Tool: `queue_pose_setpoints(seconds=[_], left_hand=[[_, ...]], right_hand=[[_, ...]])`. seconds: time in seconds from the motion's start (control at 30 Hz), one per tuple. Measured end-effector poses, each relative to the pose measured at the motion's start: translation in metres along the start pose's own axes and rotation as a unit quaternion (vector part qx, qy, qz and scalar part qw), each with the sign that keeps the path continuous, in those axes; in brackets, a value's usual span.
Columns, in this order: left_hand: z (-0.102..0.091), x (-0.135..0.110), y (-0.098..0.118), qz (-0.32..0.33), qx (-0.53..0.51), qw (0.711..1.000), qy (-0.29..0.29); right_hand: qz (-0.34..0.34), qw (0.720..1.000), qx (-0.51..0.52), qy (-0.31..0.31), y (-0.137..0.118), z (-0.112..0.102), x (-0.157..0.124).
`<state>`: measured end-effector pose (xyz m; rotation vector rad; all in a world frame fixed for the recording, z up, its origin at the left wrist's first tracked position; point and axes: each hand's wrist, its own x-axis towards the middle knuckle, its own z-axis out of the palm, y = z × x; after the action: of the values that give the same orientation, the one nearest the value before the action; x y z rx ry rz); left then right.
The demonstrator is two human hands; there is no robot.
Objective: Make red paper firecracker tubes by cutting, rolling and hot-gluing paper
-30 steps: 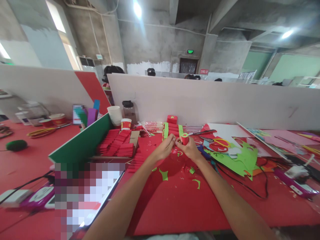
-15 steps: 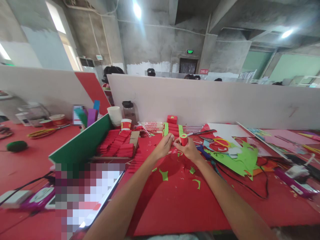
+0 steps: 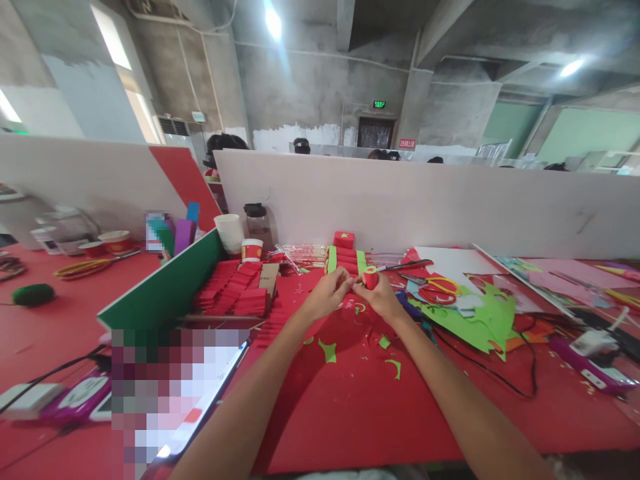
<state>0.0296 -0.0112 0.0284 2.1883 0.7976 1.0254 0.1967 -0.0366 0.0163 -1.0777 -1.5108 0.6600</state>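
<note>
My right hand [image 3: 384,299] is closed round a small red paper roll [image 3: 371,279], whose yellow-green top carries a red star. Close beside it, my left hand [image 3: 327,293] has its fingers pinched, the tips meeting those of my right hand. Whatever sits between those fingertips is too small to make out. Just beyond the hands lies a bundle of red rolls [image 3: 346,255] with light green bands at both sides, and a red block [image 3: 344,239] with a yellow star stands behind it. Green paper scraps [image 3: 328,350] are scattered on the red tabletop [image 3: 350,413] below the hands.
Stacked red paper pieces [image 3: 233,287] lie left, beside a green divider [image 3: 163,280]. Paper cups [image 3: 251,250] and a bottle [image 3: 257,223] stand behind. Scissors [image 3: 440,285], cut green paper [image 3: 470,317] and a black cable [image 3: 500,377] lie right. A blurred-out tablet [image 3: 200,393] is front left.
My left hand has shifted slightly right, and its fingertips now meet those of my right hand. The red roll has tilted and moved a little to the right within my right hand.
</note>
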Motion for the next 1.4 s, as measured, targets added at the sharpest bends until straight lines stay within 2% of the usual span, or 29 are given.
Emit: queue_pose_setpoints(seconds=[0.23, 0.53, 0.93, 1.07, 1.2, 1.4], left_hand=[[0.001, -0.005, 0.001, 0.013, 0.099, 0.994, -0.042], [0.001, -0.001, -0.002, 0.009, 0.215, 0.975, -0.054], [-0.006, 0.001, 0.001, -0.029, 0.260, 0.963, -0.064], [-0.008, 0.000, -0.015, -0.079, 0.272, 0.958, -0.052], [-0.008, -0.003, -0.031, -0.119, 0.298, 0.946, -0.043], [-0.012, -0.005, -0.033, -0.122, 0.295, 0.946, -0.051]], right_hand=[[0.001, 1.000, -0.013, -0.019, 0.011, -0.001, 0.002], [-0.007, 0.999, -0.020, -0.030, 0.005, -0.002, 0.001], [-0.008, 0.998, -0.029, -0.046, 0.001, 0.000, 0.000], [0.056, 0.995, 0.062, -0.047, 0.004, -0.002, -0.001], [0.138, 0.966, 0.198, -0.088, 0.003, -0.007, -0.002], [0.183, 0.937, 0.280, -0.102, 0.002, -0.008, -0.001]])
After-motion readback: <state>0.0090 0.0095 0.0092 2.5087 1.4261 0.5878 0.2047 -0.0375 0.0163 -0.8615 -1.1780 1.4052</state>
